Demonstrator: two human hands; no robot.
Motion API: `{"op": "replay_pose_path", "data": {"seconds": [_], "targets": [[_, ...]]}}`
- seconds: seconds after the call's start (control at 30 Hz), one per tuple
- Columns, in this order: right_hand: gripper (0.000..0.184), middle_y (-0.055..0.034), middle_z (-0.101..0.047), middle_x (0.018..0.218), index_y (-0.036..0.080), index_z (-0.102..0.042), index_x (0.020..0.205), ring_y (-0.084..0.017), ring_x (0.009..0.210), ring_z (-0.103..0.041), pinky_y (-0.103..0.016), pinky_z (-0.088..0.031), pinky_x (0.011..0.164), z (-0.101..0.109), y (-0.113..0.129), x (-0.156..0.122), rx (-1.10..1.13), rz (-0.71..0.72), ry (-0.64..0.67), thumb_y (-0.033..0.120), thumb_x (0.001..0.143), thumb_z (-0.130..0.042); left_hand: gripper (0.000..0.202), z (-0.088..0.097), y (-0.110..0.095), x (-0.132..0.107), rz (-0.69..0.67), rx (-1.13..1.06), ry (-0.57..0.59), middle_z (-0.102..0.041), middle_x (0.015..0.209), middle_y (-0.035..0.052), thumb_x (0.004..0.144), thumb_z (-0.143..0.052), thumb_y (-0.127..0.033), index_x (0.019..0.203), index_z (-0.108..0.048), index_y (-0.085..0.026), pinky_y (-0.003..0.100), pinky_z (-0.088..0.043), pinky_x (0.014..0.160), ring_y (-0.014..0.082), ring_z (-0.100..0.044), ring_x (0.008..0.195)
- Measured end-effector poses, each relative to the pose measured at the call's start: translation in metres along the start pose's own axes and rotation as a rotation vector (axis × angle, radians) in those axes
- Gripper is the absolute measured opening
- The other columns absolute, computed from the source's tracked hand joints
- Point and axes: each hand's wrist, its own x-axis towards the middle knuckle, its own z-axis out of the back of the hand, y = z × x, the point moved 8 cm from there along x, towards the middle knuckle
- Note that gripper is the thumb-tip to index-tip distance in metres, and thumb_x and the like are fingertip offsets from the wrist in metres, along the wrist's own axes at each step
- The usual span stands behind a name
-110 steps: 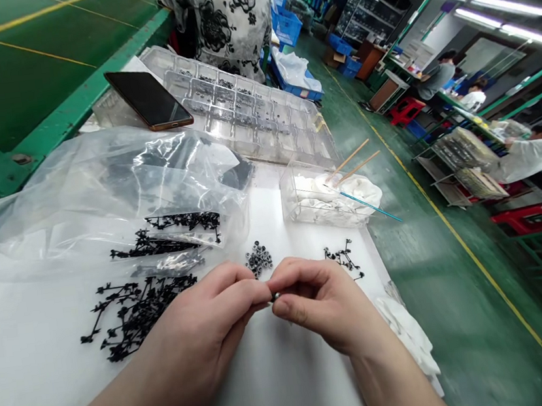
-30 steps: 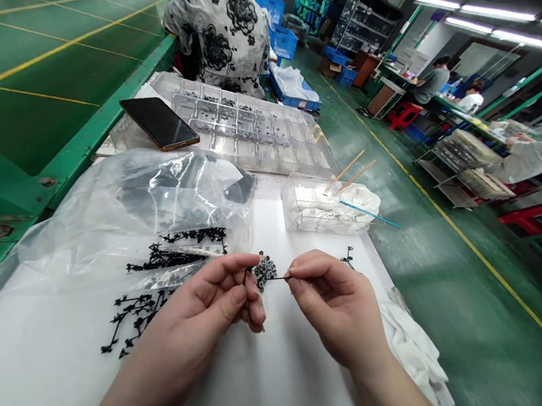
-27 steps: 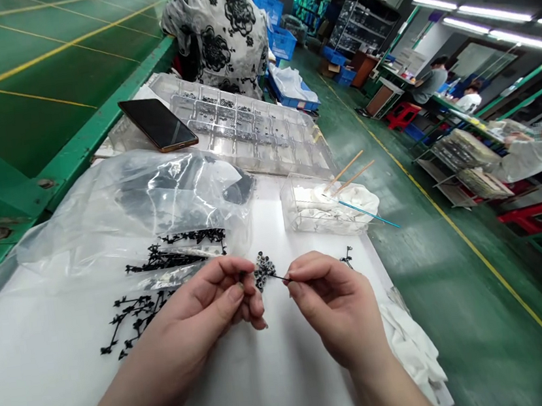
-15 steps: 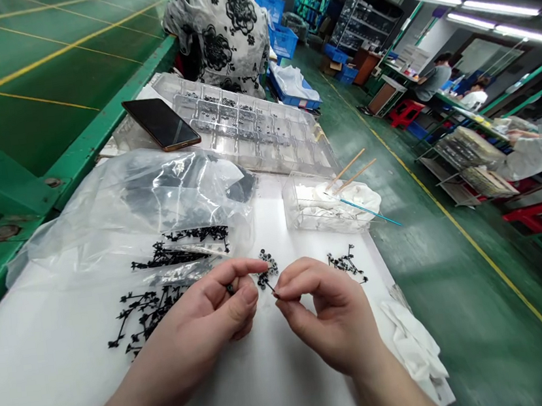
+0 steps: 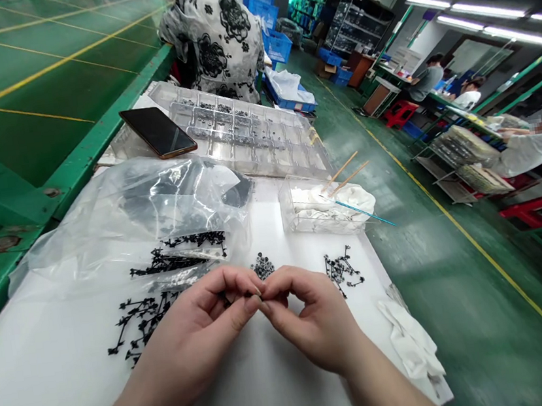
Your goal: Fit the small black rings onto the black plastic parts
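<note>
Right of the yellow line (image 5: 468, 238) on the green floor (image 5: 467, 310) stand metal racks (image 5: 456, 147) and a red stool (image 5: 401, 112), under long ceiling lamps (image 5: 490, 21).

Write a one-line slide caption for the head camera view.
Left hand and right hand meet fingertips over a white bench, beside black plastic runners and small round parts.

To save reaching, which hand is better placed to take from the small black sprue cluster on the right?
Right, probably: the right hand lies closest to that cluster, while the left hand sits farther off, nearer the bigger sprue pile.
</note>
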Motion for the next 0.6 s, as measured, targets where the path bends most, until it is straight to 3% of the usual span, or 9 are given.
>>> {"op": "replay_pose_path", "data": {"seconds": [0.1,0.17,0.33,0.4,0.5,0.6], "targets": [[0.015,-0.0028,-0.071,0.097,0.023,-0.071,0.097,-0.015,0.082,-0.066,-0.028,-0.053,0.069,0.012,0.009,-0.003,-0.033,0.07,-0.122,0.011,0.09,-0.072,0.012,0.0,-0.013,-0.003,-0.094,0.215,-0.063,-0.078,0.103,0.002,0.103,-0.071,-0.038,0.097,-0.075,-0.028,0.025,-0.054,0.072,0.0189,-0.071,0.091],[0.02,-0.0034,-0.069,0.099,0.024,-0.072,0.105,-0.015,0.084,-0.064,-0.029,-0.054,0.072,0.017,0.017,-0.006,-0.05,0.147,-0.191,0.01,0.09,-0.071,0.009,-0.003,-0.022,-0.006,-0.198,0.385,-0.074,-0.077,0.097,0.0005,0.104,-0.066,-0.029,0.1,-0.074,-0.028,0.027,-0.055,0.074,0.0183,-0.072,0.089],[0.02,-0.0057,-0.072,0.097,0.02,-0.076,0.107,-0.016,0.086,-0.07,-0.028,-0.06,0.075,0.006,0.029,-0.007,-0.093,0.272,-0.113,0.014,0.088,-0.081,0.017,-0.012,-0.032,-0.012,-0.387,0.516,-0.057,-0.073,0.093,-0.0029,0.1,-0.059,-0.013,0.092,-0.066,-0.026,0.023,-0.053,0.071,0.0126,-0.07,0.079],[0.017,-0.0058,-0.074,0.095,0.02,-0.076,0.104,-0.015,0.086,-0.072,-0.026,-0.061,0.076,0.004,0.029,-0.006,-0.103,0.281,-0.117,0.012,0.09,-0.08,0.017,-0.011,-0.029,-0.012,-0.374,0.517,-0.059,-0.073,0.091,-0.0025,0.1,-0.059,-0.014,0.09,-0.064,-0.026,0.023,-0.053,0.07,0.013,-0.07,0.078],[0.017,-0.007,-0.076,0.097,0.021,-0.078,0.107,-0.016,0.087,-0.075,-0.026,-0.063,0.077,0.006,0.028,-0.004,-0.122,0.272,-0.105,0.012,0.093,-0.077,0.006,-0.007,-0.018,-0.008,-0.238,0.477,-0.073,-0.071,0.086,-0.0015,0.102,-0.064,-0.027,0.097,-0.066,-0.026,0.025,-0.052,0.062,0.0154,-0.067,0.071],[0.016,-0.007,-0.077,0.098,0.023,-0.079,0.108,-0.017,0.087,-0.075,-0.028,-0.063,0.077,0.01,0.025,-0.002,-0.111,0.238,-0.073,0.014,0.096,-0.074,0.02,-0.007,-0.008,-0.006,-0.066,0.361,-0.075,-0.069,0.08,-0.0019,0.1,-0.071,-0.046,0.109,-0.07,-0.027,0.027,-0.051,0.06,0.0175,-0.065,0.067]]}}
